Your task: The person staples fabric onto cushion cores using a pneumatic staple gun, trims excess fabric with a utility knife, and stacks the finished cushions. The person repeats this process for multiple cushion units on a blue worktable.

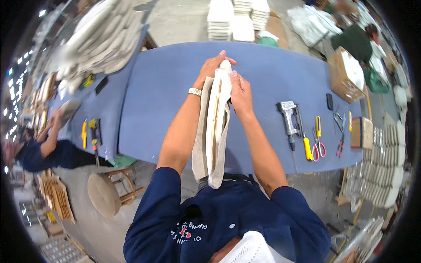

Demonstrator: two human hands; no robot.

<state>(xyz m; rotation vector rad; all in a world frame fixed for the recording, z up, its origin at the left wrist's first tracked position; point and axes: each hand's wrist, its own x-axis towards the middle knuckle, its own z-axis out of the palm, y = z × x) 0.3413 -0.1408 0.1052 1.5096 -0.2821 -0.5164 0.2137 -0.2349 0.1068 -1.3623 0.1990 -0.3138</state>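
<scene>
A beige fabric-covered seat pad [213, 131] stands on its edge between my forearms, its near end close to my waist. White padding and a thin wood-coloured layer show along its edge, with loose fabric flaps on both sides. Around its far end curls my left hand [212, 69], wearing a metal-banded watch [194, 91] on the wrist. My right hand [241, 93] is closed on the fabric at the pad's right side, thumb pointing up along it. The undersides of the fingers are hidden by the pad and cloth.
On the blue table [171, 65], a staple gun [289, 118], a yellow-handled screwdriver [306, 147], scissors [319, 149] and pliers [340, 122] lie right. A cardboard box [344, 76] sits far right. Left are a stool [104, 194], another table [98, 109] and a co-worker [48, 144].
</scene>
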